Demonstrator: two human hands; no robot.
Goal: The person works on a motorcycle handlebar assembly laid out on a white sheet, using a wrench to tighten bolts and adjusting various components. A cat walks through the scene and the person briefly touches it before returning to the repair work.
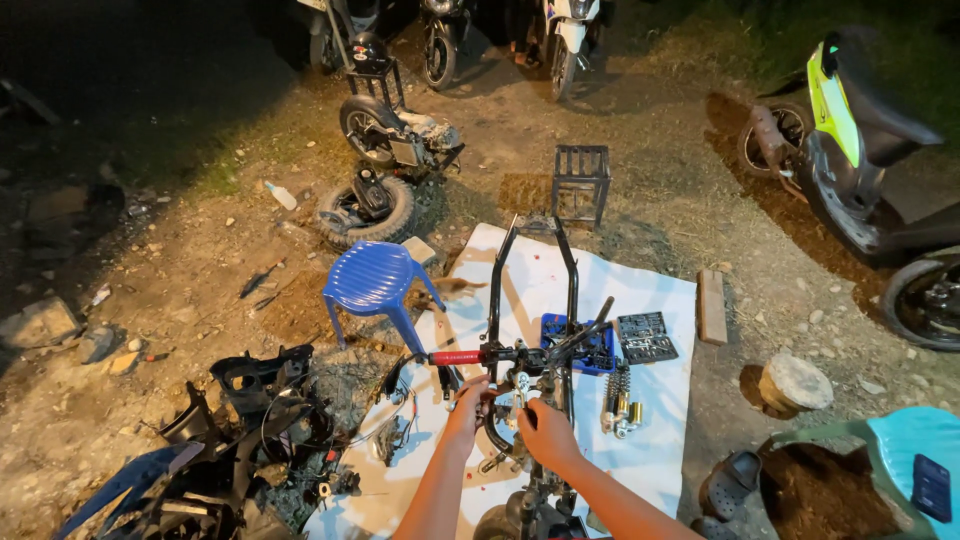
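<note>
Motorbike frame [530, 300], black and stripped bare, lay on a white sheet [650, 450] on the dirt, right in the middle of your view. Your left hand [468, 405] was curled around a part just below the handlebar with the red grip [456, 357]. Your right hand [545, 432] was closed over small metal parts at the middle of the frame; what it held was too small to tell.

At three o'clock from your hands, a blue tool tray [580, 345] and a black socket case [645, 337] sat on the sheet, with two springy shock parts [618, 400] just below them. No labels were clear enough to see.

A blue plastic stool [372, 283] stood at ten o'clock. A loose wheel [365, 210] lay past it, and a black metal stand [581, 185] stood at twelve o'clock. A pile of dark body panels and wires [260, 440] filled the eight o'clock corner, close to your left arm. A green scooter [850, 140] was parked at two o'clock. A round stone [795, 382] sat at three o'clock, and a teal chair [915, 435] held a dark phone [930, 487] at four o'clock.
</note>
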